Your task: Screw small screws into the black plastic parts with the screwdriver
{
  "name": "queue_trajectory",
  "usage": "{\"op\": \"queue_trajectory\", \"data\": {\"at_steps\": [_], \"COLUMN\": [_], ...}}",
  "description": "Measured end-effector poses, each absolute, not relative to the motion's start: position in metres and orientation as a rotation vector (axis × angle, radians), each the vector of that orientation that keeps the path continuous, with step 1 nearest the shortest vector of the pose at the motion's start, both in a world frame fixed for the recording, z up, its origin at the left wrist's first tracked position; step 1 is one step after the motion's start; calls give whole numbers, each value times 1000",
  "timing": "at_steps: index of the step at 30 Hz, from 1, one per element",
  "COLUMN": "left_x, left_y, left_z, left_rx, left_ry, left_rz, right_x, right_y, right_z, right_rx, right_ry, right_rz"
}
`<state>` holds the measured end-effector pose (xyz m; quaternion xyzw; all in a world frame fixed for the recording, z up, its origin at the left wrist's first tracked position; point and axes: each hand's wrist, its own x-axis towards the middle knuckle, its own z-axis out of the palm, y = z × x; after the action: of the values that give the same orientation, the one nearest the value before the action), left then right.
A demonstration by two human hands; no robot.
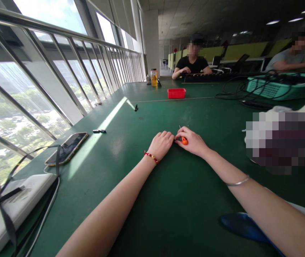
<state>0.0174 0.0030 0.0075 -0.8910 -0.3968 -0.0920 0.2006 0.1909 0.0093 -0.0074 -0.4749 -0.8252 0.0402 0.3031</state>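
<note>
The orange tool [184,141] sits just above the middle of the green table [139,200], curled into your right hand [193,142], whose thumb and forefinger meet at a small dark piece [175,139]. Your left hand [161,145] bends in beside it, though I cannot tell whether its hidden fingertips pinch anything. This looks like close two-handed work on that piece, so the next move probably calls for steadiness and careful alignment.
</note>
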Motion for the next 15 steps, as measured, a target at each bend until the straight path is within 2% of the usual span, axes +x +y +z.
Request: {"op": "queue_trajectory", "data": {"at_steps": [7,15], "left_x": [18,7], "left_y": [3,12], "left_z": [8,0], "left_rx": [-2535,-2736], "left_ry": [-1143,-1468], "left_rz": [-283,-755], "right_x": [190,192], "right_y": [9,13], "right_z": [-7,-11], "right_rx": [-1254,-1175], "right_ry": [-2184,-2106], "right_rz": [124,244]}}
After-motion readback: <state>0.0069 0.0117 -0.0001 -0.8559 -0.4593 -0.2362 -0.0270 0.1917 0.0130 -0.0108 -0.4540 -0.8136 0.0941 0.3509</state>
